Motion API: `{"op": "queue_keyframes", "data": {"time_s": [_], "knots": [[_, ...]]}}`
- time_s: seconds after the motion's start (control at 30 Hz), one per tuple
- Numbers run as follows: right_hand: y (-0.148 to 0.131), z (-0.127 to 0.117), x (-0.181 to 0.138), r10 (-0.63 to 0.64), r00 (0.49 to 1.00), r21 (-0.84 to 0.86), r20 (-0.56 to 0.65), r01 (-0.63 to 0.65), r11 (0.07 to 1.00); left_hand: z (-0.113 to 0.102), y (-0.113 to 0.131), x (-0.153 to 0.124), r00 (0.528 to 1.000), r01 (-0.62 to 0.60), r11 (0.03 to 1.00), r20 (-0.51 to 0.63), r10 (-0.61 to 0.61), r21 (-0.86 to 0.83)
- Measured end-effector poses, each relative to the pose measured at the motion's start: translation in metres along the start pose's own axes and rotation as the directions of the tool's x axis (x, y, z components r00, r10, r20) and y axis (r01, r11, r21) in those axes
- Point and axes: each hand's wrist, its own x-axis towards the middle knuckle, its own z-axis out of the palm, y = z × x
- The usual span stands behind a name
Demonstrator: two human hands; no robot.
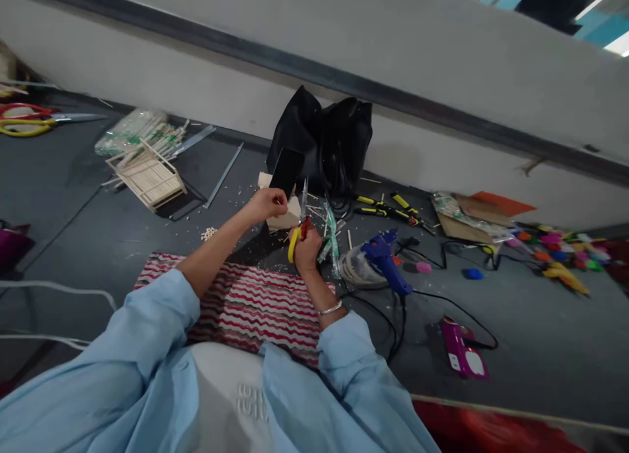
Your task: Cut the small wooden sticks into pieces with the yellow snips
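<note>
My right hand [308, 248] is closed around the handles of a pair of scissors [295, 242] with yellow and red grips, blades pointing away from me. To its left, my left hand [268, 204] has its fingers pinched together; whatever they hold is too small to make out. Just beyond the hands a black phone [287, 170] leans near a black bag [319, 135]. Pale wooden pieces [285, 218] lie below the phone. A little heap of short cut stick bits [209, 234] sits left of my left forearm.
A stick-built frame [150, 176] and bundled sticks [157, 132] lie at left, near large scissors [34, 120]. At right are a blue glue gun [386, 259] over a container, pliers [388, 209], a purple power strip [463, 350] and trailing cables. A striped mat [246, 302] lies before me.
</note>
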Motion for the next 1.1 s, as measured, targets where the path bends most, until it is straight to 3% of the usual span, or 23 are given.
{"op": "queue_keyframes", "data": {"time_s": [0.07, 0.17, 0.33, 0.73, 1.1], "knots": [[0.000, -0.001, 0.000, 0.002, 1.000, 0.000, 0.005, -0.002, 1.000, -0.008, 0.006, -0.010, 0.999, -0.021, 0.930, 0.032, 0.035, -0.368], [0.001, -0.002, 0.000, 0.007, 1.000, 0.006, 0.014, -0.007, 1.000, -0.016, 0.018, -0.021, 0.994, -0.078, 0.818, 0.018, 0.107, -0.569], [0.007, -0.002, -0.003, -0.039, 0.999, -0.011, 0.016, 0.040, 0.999, -0.019, 0.032, -0.028, 0.990, -0.122, 0.754, -0.025, 0.138, -0.646], [0.016, 0.001, -0.008, -0.131, 0.991, -0.111, 0.023, 0.133, 0.985, -0.019, 0.024, -0.024, 0.987, -0.160, 0.617, -0.120, 0.106, -0.770], [0.013, -0.002, -0.008, -0.116, 0.993, -0.124, 0.030, 0.119, 0.985, -0.009, 0.030, -0.025, 0.994, -0.110, 0.525, -0.092, 0.060, -0.844]]}}
